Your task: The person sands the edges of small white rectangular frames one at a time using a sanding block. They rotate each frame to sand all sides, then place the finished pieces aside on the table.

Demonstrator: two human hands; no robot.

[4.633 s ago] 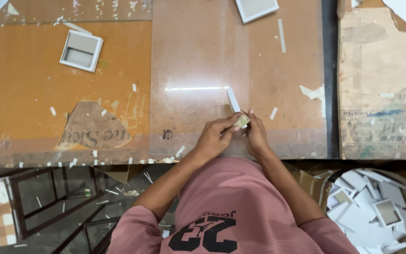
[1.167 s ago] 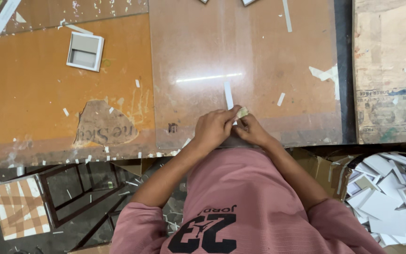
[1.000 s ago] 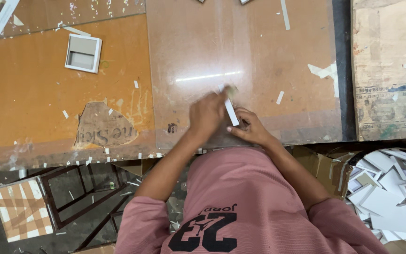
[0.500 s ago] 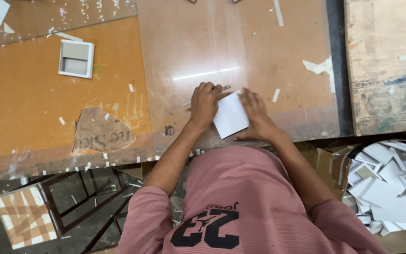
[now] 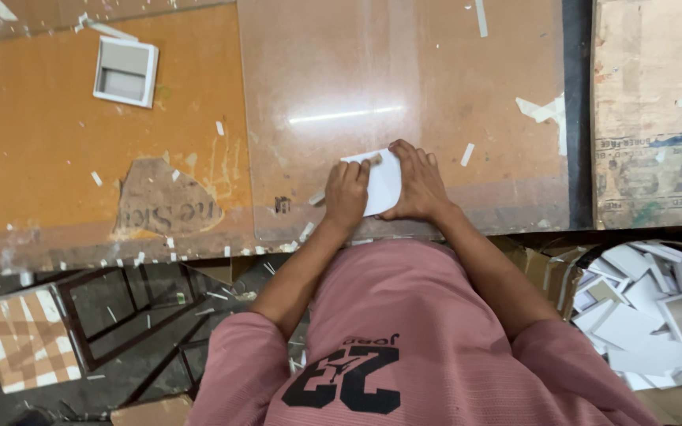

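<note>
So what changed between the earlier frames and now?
The hands were pinched together on a small strip; now the left hand and right hand press a white card flat on the table. The small white tray stayed put.
</note>
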